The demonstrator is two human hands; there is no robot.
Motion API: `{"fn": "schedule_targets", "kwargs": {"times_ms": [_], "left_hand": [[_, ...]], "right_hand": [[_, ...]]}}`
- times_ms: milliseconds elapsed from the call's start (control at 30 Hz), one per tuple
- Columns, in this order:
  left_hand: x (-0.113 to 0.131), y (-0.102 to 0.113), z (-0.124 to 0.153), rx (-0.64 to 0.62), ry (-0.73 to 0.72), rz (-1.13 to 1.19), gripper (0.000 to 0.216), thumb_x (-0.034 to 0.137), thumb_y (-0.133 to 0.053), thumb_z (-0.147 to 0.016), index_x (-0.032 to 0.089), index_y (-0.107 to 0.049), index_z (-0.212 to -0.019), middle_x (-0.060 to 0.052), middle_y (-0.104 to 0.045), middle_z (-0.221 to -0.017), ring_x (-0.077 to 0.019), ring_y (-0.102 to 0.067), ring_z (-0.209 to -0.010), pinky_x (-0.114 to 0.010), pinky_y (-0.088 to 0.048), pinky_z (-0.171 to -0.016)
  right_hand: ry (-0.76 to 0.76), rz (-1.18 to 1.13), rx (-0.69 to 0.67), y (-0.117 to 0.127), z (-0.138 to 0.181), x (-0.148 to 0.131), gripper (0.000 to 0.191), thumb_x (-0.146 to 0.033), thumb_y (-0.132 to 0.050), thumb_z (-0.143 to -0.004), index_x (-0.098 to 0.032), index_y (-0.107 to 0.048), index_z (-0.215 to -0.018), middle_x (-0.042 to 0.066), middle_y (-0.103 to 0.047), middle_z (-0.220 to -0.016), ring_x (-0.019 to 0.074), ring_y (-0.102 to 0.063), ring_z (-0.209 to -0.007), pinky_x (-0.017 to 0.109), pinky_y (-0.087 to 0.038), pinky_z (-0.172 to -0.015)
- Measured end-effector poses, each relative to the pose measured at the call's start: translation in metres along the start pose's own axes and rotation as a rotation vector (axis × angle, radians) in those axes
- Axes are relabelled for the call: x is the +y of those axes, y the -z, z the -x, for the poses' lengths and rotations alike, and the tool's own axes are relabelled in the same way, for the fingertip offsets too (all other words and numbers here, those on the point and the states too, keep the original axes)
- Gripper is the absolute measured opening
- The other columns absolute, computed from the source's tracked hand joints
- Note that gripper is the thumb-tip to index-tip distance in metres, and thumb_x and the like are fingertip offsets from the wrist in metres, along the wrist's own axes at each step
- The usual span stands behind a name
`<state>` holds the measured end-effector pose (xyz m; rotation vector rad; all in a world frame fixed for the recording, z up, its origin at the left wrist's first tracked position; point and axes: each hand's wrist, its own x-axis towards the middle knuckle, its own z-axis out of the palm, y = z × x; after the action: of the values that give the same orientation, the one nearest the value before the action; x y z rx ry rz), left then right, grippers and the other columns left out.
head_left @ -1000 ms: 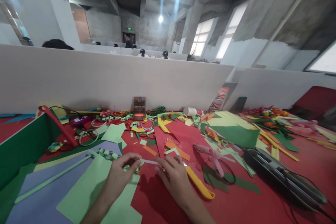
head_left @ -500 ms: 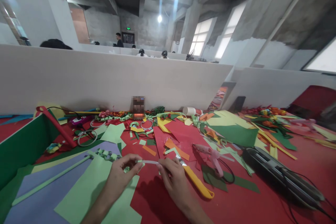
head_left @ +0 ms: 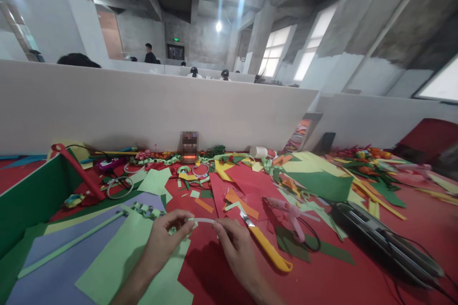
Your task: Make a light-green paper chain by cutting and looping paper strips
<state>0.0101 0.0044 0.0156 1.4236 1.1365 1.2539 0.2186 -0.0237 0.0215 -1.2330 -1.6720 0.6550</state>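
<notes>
My left hand (head_left: 162, 243) and my right hand (head_left: 236, 248) hover low over the red table, each pinching one end of a thin pale green paper strip (head_left: 202, 220) stretched between them. The strip bows slightly upward. Under my left hand lies a light green paper sheet (head_left: 121, 267) with a folded green paper chain (head_left: 143, 209) beside it. A yellow-handled utility knife (head_left: 266, 246) lies on the red paper just right of my right hand, blade pointing away.
A pink glue gun (head_left: 291, 214) with a black cord lies right of the knife. A black flat device (head_left: 386, 243) sits further right. Paper scraps, rings (head_left: 118, 186) and a purple sheet (head_left: 53, 271) cover the table. A white partition (head_left: 143, 105) closes the far edge.
My right hand has drawn back from the knife toward the left, bringing the strip's ends closer so it arches a little. A distant person behind the partition has walked left.
</notes>
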Motion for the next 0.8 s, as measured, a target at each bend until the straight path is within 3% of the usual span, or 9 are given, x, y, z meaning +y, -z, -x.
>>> {"fn": "schedule_targets", "kwargs": {"times_ms": [200,400,500,600,800], "left_hand": [[0.001,0.001,0.000,-0.005,0.005,0.001,0.024,0.041,-0.076,-0.081,0.018,-0.077,-0.088,-0.004,-0.075,-0.075,-0.0172,-0.067,-0.065,-0.025,-0.057,-0.063],[0.002,0.004,0.000,0.001,0.062,0.075,0.028,0.042,-0.078,-0.078,0.017,-0.077,-0.092,-0.004,-0.075,-0.078,-0.0198,-0.068,-0.069,-0.028,-0.061,-0.061],[0.001,0.004,-0.002,0.002,0.046,0.077,0.027,0.040,-0.079,-0.077,0.017,-0.077,-0.090,-0.004,-0.075,-0.077,-0.0184,-0.068,-0.068,-0.026,-0.059,-0.063],[0.001,0.005,-0.002,-0.007,0.042,0.086,0.026,0.040,-0.079,-0.077,0.017,-0.077,-0.090,-0.004,-0.074,-0.077,-0.0177,-0.068,-0.068,-0.025,-0.058,-0.063],[0.000,0.006,-0.002,-0.025,0.065,0.117,0.028,0.040,-0.078,-0.079,0.017,-0.076,-0.094,-0.002,-0.071,-0.074,-0.0174,-0.065,-0.067,-0.026,-0.059,-0.060]], "right_hand": [[-0.046,0.018,-0.055,0.002,-0.001,-0.004,0.038,-0.046,-0.049,-0.103,-0.021,-0.072,-0.086,0.001,-0.068,-0.073,0.0181,-0.055,-0.066,0.029,-0.039,-0.066],[-0.004,0.079,-0.067,0.003,-0.002,-0.008,0.034,-0.044,-0.051,-0.102,-0.022,-0.074,-0.093,0.003,-0.069,-0.076,0.0192,-0.057,-0.069,0.030,-0.040,-0.069],[-0.006,0.059,-0.061,0.002,-0.001,-0.005,0.031,-0.043,-0.050,-0.103,-0.023,-0.074,-0.103,0.003,-0.070,-0.081,0.0190,-0.059,-0.070,0.031,-0.042,-0.070],[-0.044,0.016,-0.023,-0.001,0.001,0.002,0.030,-0.044,-0.053,-0.101,-0.022,-0.067,-0.116,0.000,-0.064,-0.073,0.0184,-0.056,-0.065,0.029,-0.042,-0.064],[-0.043,0.000,-0.036,-0.003,0.001,0.008,0.026,-0.041,-0.053,-0.100,-0.022,-0.058,-0.083,0.001,-0.062,-0.075,0.0176,-0.054,-0.069,0.028,-0.041,-0.063]]}}
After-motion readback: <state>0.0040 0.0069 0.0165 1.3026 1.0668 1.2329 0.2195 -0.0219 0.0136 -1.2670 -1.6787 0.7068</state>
